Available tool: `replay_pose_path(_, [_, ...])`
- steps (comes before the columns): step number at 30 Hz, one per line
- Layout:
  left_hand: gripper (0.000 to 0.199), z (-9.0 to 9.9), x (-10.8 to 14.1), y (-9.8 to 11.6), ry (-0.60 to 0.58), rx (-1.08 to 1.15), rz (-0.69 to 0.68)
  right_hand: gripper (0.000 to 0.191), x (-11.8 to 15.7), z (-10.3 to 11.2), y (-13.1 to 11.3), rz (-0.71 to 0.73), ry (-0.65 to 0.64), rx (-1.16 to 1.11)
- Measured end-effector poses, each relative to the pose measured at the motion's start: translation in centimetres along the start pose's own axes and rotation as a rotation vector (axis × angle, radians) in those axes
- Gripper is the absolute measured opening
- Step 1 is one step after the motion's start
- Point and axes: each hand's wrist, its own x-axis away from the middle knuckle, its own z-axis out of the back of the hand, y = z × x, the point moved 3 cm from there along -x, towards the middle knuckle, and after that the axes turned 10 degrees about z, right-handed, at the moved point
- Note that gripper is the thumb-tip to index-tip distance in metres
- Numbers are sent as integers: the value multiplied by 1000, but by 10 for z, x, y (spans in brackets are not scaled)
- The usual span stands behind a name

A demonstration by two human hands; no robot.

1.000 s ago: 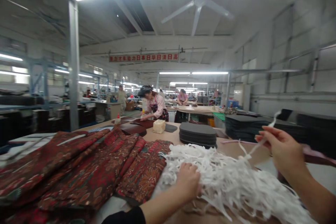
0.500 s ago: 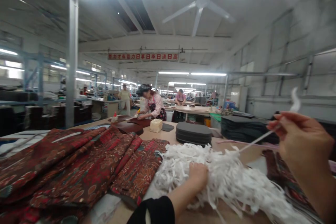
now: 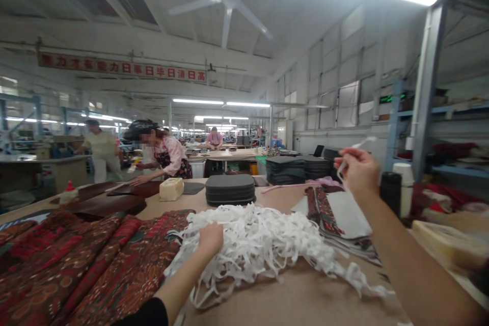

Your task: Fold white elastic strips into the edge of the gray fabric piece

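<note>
A tangled heap of narrow white fabric strips (image 3: 263,239) lies on the table in front of me. My left hand (image 3: 211,238) is closed at the heap's left side, its fingers curled into the strips and partly hidden by them. Raised above the table at the right, my right hand (image 3: 359,169) pinches one white strip (image 3: 364,143). That strip's end sticks up past the fingertips, and part of it hangs below the hand. Beside the heap, on the left, lie folded pieces of red-brown patterned fabric (image 3: 95,260).
Behind the heap stand a stack of dark grey oval pieces (image 3: 229,189) and a cream block (image 3: 171,189). A co-worker (image 3: 164,153) leans over brown sheets (image 3: 114,206). Patterned pieces (image 3: 324,209) lie at right, near a black bottle (image 3: 390,193).
My view has turned to the right. The strip in my right hand, which stretched taut from the heap before, now hangs loose. My left hand stays at the heap.
</note>
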Motion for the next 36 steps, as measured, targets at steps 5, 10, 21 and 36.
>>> replay_pose_path(5, [38,21,29,56,-238,611,-221,18,90,-29,3,-273,-599,11])
replay_pose_path(10, [45,28,88,85,-606,1174,-394,4,185,-29,-4,-483,-1130,10])
replay_pose_path(21, [87,32,120,25,-558,1807,5,19,244,-24,-15,-499,-1396,97])
replay_pose_path(36, [45,39,136,-57,-54,1538,118,28,247,4,14,-540,-1463,299])
